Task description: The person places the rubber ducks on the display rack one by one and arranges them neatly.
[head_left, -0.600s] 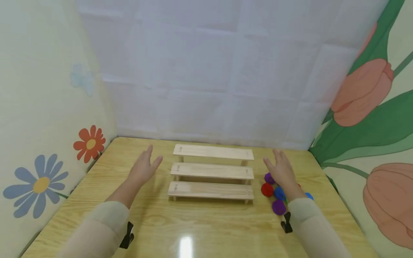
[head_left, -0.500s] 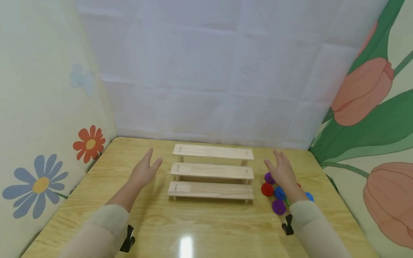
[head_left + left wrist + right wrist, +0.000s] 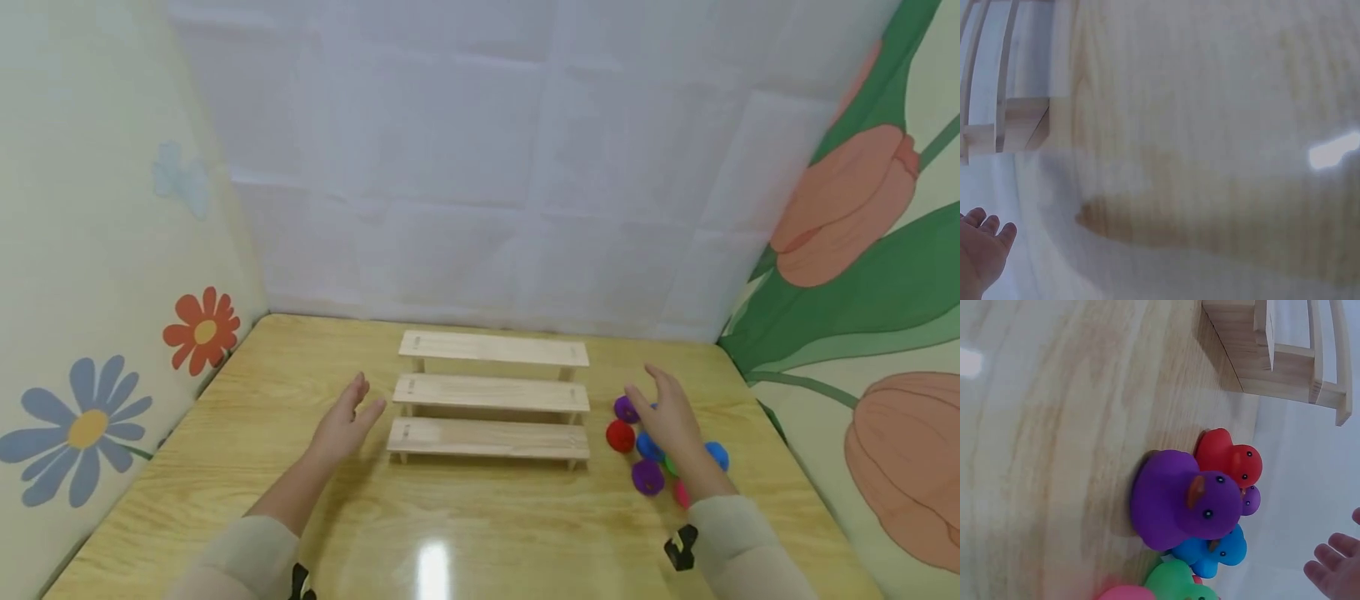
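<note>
Plainly, both hands hang raised over the counter [image 3: 495, 525] on either side of a three-tier wooden rack [image 3: 491, 392]. The left hand [image 3: 341, 429] is at the rack's 9 o'clock, its forearm aimed toward 1 o'clock; its grip is apart, the fingers slightly bent and the thumb spread toward the rack. At the rack's 3 o'clock, the right hand [image 3: 670, 417] points toward 11, its grip also apart, thumb and fingers spread. In the head view, this hand and forearm block part of a cluster of toy ducks lying between the rack's 3 and 4 o'clock. From the right wrist, a purple duck [image 3: 1179, 506] partly covers its neighbours: a red duck [image 3: 1222, 453] toward 1 to 2 o'clock, a blue duck [image 3: 1229, 547] toward 5, a green duck [image 3: 1172, 581] toward 6 and, cut by the frame, a pink one [image 3: 1125, 594] toward 7.
</note>
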Tool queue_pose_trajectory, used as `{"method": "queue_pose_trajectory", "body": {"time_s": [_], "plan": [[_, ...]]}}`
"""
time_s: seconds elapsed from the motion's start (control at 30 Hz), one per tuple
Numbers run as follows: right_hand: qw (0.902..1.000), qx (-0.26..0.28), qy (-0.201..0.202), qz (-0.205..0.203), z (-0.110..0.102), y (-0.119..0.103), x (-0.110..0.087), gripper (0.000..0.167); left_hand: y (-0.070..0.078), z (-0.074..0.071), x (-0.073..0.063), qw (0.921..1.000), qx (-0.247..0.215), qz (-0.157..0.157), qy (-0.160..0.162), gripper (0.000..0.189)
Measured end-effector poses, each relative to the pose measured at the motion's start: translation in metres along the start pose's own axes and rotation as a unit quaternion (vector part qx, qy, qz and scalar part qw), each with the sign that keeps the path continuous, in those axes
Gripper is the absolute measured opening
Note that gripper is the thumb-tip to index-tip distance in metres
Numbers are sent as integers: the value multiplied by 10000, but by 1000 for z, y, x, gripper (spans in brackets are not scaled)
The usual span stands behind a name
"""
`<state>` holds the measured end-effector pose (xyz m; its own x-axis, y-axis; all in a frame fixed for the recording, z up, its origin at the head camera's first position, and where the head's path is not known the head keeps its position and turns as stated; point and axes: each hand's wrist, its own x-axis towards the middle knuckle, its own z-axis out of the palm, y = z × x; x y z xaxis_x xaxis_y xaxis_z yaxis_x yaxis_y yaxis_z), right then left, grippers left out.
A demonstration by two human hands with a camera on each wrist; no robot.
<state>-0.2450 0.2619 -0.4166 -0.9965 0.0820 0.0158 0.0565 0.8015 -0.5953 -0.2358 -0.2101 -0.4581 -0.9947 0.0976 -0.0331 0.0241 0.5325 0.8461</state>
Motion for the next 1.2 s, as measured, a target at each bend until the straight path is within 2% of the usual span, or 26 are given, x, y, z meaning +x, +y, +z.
{"method": "queue_pose_trajectory", "body": {"time_s": [0.27, 0.57, 0.7, 0.8, 0.97, 1.2], "plan": [[9998, 171, -3, -26, 5, 8, -17, 74, -5, 16, -11, 9992, -360, -153, -62, 76], [9998, 173, 25, -42, 12, 22, -38, 69, -18, 38, -19, 9977, -671, -65, 57, 73], [9997, 233, -14, 12, 14, 27, -51, 63, -22, 45, -19, 9963, -812, -269, 98, 73], [9994, 339, 15, -65, 17, 30, -59, 60, -24, 46, -20, 9947, -930, -402, 187, 72], [9984, 494, 232, -142, 18, 38, -71, 59, -27, 50, -23, 9945, -914, -263, 431, 63], [9979, 450, 462, 53, 13, 54, -91, 61, -25, 56, -26, 9949, -882, -270, 399, 58]]}}
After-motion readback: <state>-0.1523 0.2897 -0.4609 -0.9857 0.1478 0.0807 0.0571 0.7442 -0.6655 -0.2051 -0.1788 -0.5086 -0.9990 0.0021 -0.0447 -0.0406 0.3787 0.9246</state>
